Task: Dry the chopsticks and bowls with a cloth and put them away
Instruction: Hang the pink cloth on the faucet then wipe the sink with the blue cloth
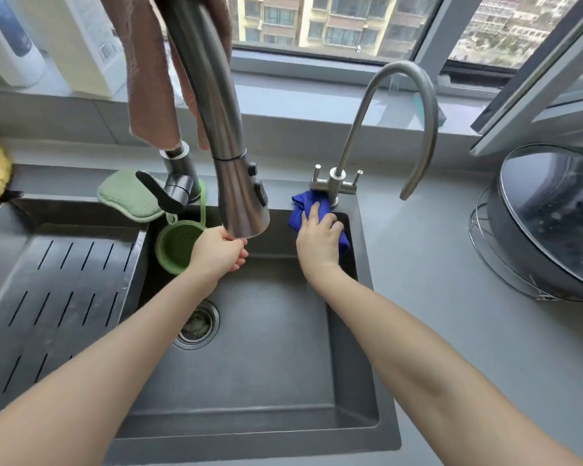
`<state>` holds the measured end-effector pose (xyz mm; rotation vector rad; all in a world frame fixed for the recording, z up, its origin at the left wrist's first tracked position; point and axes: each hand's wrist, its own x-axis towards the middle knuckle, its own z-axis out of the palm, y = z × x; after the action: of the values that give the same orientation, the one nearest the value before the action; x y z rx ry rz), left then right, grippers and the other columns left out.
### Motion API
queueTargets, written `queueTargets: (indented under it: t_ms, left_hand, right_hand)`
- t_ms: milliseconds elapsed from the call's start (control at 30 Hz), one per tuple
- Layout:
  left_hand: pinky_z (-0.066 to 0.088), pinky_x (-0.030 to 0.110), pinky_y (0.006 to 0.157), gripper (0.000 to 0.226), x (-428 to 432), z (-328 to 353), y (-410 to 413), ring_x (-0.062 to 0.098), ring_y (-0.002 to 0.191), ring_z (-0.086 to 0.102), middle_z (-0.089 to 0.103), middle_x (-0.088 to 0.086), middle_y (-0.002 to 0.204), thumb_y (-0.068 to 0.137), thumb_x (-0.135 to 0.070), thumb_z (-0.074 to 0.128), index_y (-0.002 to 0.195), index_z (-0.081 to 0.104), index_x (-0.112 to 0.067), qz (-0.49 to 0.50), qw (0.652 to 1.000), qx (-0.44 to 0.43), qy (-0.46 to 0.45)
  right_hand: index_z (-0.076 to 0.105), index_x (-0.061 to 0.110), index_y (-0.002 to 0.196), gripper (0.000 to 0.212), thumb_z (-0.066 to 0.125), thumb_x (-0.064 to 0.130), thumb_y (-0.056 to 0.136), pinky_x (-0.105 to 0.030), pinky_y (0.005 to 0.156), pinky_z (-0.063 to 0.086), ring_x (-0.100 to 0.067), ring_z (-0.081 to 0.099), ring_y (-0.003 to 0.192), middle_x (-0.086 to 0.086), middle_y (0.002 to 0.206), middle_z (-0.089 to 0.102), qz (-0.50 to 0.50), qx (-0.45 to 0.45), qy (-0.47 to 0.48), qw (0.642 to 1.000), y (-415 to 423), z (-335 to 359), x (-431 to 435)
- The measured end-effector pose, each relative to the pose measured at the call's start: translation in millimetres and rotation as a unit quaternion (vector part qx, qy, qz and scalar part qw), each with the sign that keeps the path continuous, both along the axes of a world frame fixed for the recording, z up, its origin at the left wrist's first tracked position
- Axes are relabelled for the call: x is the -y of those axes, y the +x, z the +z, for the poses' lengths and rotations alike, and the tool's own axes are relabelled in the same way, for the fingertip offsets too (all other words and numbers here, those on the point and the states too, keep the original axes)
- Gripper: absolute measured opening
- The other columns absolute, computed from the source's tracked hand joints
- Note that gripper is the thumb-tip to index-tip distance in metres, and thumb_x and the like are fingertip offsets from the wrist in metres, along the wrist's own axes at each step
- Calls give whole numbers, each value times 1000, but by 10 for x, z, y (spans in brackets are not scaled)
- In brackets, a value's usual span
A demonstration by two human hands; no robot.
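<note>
- The blue cloth (299, 210) is soft, light and limp. It will sag and unfold if lifted by a corner, so it is probably best taken by the bunched middle, where the fingers already are.
- The right hand (318, 240) lies on top of this cloth. The forefinger is fairly straight and the other fingers bend over the fold, so it appears to have hold of the cloth.
- The cloth sits crumpled at the far right corner of the sink (366, 264), just by the foot of the small tap (414, 105).
- The left hand (221, 248) is below the spray head of the big tap (239, 196), fingers curled, thumb and forefinger at its lower rim. I cannot tell whether it pinches the rim or only touches it, and nothing else shows in it.
- No chopsticks or bowls are in sight. Once found, wet bowls are likely to be slippery and breakable, so they are best held by the rim with the cloth between skin and glaze.
- Left of the left hand hangs a green strainer cup (177, 245), with a green sponge pad (128, 195) behind it.
- A slotted draining tray (48, 280) fills the sink's left side, and the drain (197, 326) is in the basin floor.
- A pink towel (148, 79) hangs over the big tap, and a lidded pan (552, 213) stands well to the right.
</note>
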<state>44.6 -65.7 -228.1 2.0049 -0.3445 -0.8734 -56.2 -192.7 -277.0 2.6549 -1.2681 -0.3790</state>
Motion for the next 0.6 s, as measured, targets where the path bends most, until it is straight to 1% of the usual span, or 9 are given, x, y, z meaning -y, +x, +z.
queueTargets:
  t_ms: [67,100,167,200,267,367,433,500,600]
  left_hand:
    - [49,18,54,20,-19,28,-42,14,60,57,60,5,70,91,-2,42,83,60,-8,-13,1000,3,-1]
    - [48,15,51,21,-34,31,-66,14,60,57,60,6,70,90,-1,41,86,60,-7,-26,1000,5,0]
    - [49,15,50,23,-56,40,-147,14,60,59,62,6,70,89,0,39,85,60,-9,-59,998,13,3]
    - [49,17,52,24,-65,42,-188,14,61,59,62,6,70,88,1,39,84,60,-10,-70,997,16,5]
    - [49,20,56,23,-77,46,-273,16,60,58,61,7,69,88,2,40,84,60,-9,-86,996,18,3]
    - [49,24,59,24,-122,62,-449,19,62,58,61,8,68,87,2,41,78,60,-10,-118,993,15,3]
    - [50,27,60,26,-178,94,-559,20,64,58,63,9,70,87,1,42,75,60,-13,-147,989,19,2]
    - [51,28,62,24,-251,127,-668,20,67,60,64,9,73,88,-1,44,75,60,-14,-181,983,29,5]
    - [51,27,63,22,-367,202,-852,21,68,61,66,9,77,87,-3,46,77,62,-15,-234,972,31,5]
  right_hand:
    - [53,12,129,45,43,4,86,-37,78,44,-33,55,95,-14,142,45,-4,24,-11,1000,-367,-17,-61]
    - [58,13,123,49,54,3,76,-35,73,44,-32,56,88,-14,138,50,-3,64,-23,998,-544,18,-58]
    - [68,14,109,60,56,-6,54,-32,64,43,-32,57,72,-13,124,62,-18,118,-49,992,-968,104,14]
    - [69,11,109,62,55,-9,53,-35,66,44,-35,56,74,-14,125,62,-6,157,-43,987,-1164,88,103]
    - [62,11,123,60,52,-12,69,-39,82,40,-41,51,93,-11,140,51,3,229,2,973,-1411,114,243]
    - [50,20,136,57,44,-5,86,-35,97,27,-38,37,113,2,153,33,-21,212,105,971,-1619,80,142]
    - [57,19,131,52,48,-6,85,-40,97,32,-39,40,109,0,148,41,-5,233,112,966,-1817,41,-117]
    - [66,15,119,50,57,-9,77,-50,86,44,-43,50,94,-8,137,55,14,267,99,959,-2097,-17,-479]
    - [69,13,114,50,57,-8,71,-49,77,50,-40,54,83,-7,130,60,21,274,129,953,-2514,-57,-1002]
